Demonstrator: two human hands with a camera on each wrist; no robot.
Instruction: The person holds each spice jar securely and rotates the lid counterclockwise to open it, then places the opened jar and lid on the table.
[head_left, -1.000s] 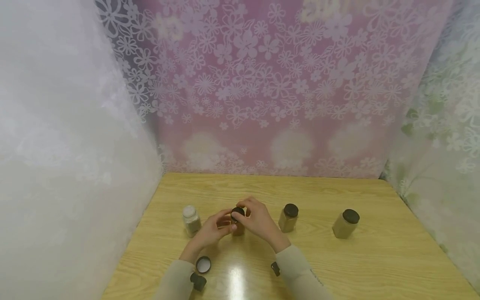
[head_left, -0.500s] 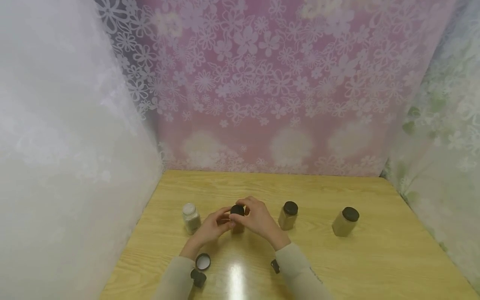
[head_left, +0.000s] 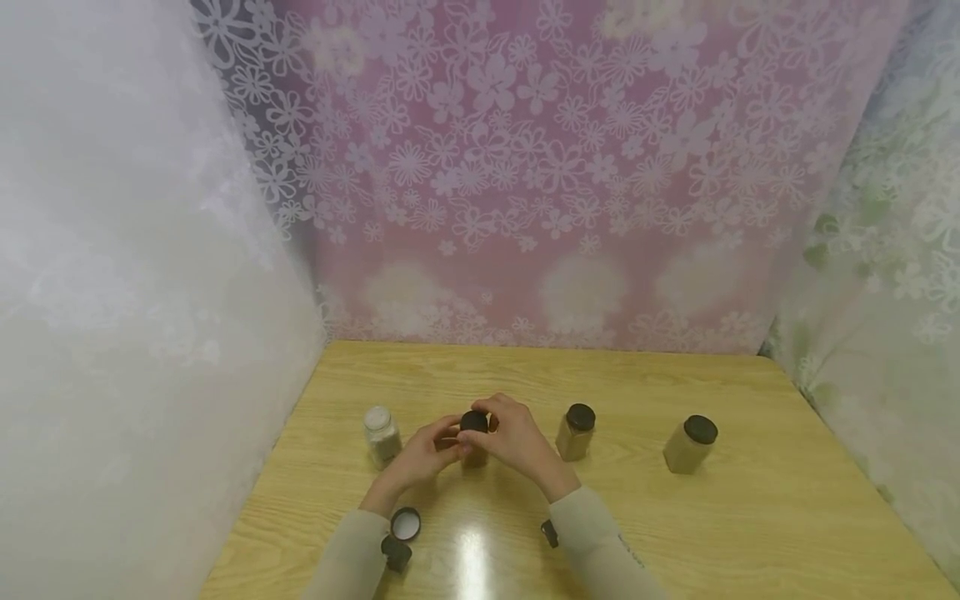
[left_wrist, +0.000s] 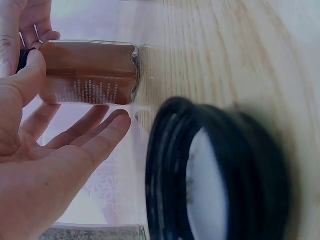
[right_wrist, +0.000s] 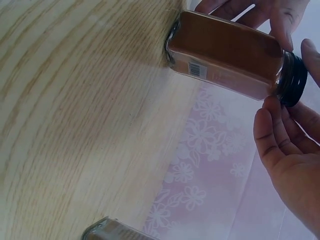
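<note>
A small jar of brown spice [head_left: 475, 454] [left_wrist: 90, 72] [right_wrist: 225, 55] stands on the wooden table [head_left: 675, 533], mid front. Its black lid [head_left: 474, 420] [right_wrist: 295, 80] sits on its neck. My left hand [head_left: 448, 446] [left_wrist: 65, 130] holds the jar's body from the left, thumb against its shoulder. From the right, my right hand [head_left: 489, 423] [right_wrist: 292, 95] pinches the lid between thumb and fingertips. To the left stands a lidless jar of pale powder [head_left: 381, 433] [left_wrist: 95, 232]. A loose black lid with a white liner [head_left: 406, 523] [left_wrist: 220, 175] lies by my left wrist.
Two more brown-filled jars with black lids stand to the right, one near [head_left: 576, 432] and one farther out [head_left: 690, 444]. Flowered curtains wall in the table at the back [head_left: 540, 208], left and right.
Both hands stay on the same jar and lid, with no clear turn visible. Only the head view has shifted slightly.
</note>
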